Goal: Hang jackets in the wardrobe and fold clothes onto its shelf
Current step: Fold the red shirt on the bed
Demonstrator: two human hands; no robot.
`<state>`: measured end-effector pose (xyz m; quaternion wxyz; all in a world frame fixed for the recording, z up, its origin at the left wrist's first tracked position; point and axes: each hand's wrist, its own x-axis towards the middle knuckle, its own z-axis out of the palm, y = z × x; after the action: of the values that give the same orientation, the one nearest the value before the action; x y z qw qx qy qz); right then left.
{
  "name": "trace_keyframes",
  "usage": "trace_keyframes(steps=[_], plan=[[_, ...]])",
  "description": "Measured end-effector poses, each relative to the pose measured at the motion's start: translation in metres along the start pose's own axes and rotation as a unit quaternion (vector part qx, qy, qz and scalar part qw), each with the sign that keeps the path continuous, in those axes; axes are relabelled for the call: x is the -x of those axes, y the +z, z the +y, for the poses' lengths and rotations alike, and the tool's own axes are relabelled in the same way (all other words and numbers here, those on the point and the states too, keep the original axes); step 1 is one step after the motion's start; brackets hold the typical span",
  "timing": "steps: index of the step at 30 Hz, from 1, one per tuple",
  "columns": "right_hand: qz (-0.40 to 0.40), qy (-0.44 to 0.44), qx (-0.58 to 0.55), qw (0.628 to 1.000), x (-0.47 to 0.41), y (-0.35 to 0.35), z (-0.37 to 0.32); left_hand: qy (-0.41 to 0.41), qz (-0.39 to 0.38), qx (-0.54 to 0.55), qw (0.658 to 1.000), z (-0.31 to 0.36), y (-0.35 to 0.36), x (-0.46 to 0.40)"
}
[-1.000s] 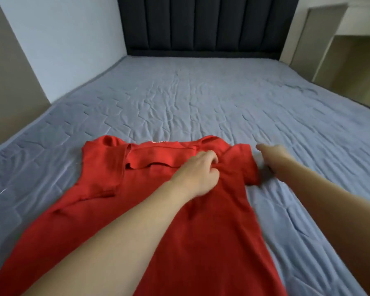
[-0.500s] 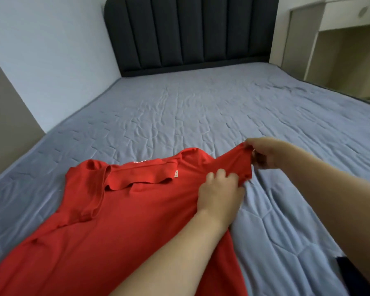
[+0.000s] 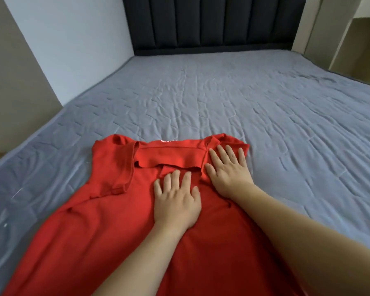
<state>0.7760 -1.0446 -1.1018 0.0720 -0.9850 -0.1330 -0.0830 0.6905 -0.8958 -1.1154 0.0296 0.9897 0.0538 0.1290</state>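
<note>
Only lettering noted was small white print on the collar band (image 3: 169,144) of the red shirt (image 3: 107,221), at its far edge. Letters were partly folded under and too blurred to read with confidence.

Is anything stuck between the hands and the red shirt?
No. Both the left hand and the right hand lie flat with straight fingers right on the red shirt, which is spread on the bed. Nothing visible sits between them.
</note>
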Motion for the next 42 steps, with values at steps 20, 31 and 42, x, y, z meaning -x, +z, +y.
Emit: trace_keyframes(steps=[20, 31, 42], plan=[[-0.194, -0.127, 0.078, 0.970, 0.233, -0.098, -0.067, 0.108, -0.355, -0.045, 0.927, -0.037, -0.145, 0.143], [-0.521, -0.132, 0.186, 0.823, 0.286, -0.142, -0.142, 0.182, -0.540, -0.180, 0.802, -0.032, -0.183, 0.224], [-0.446, -0.026, 0.093, 0.890, 0.198, -0.146, -0.092, -0.060, -0.312, -0.090, 0.944, -0.121, -0.173, 0.150]])
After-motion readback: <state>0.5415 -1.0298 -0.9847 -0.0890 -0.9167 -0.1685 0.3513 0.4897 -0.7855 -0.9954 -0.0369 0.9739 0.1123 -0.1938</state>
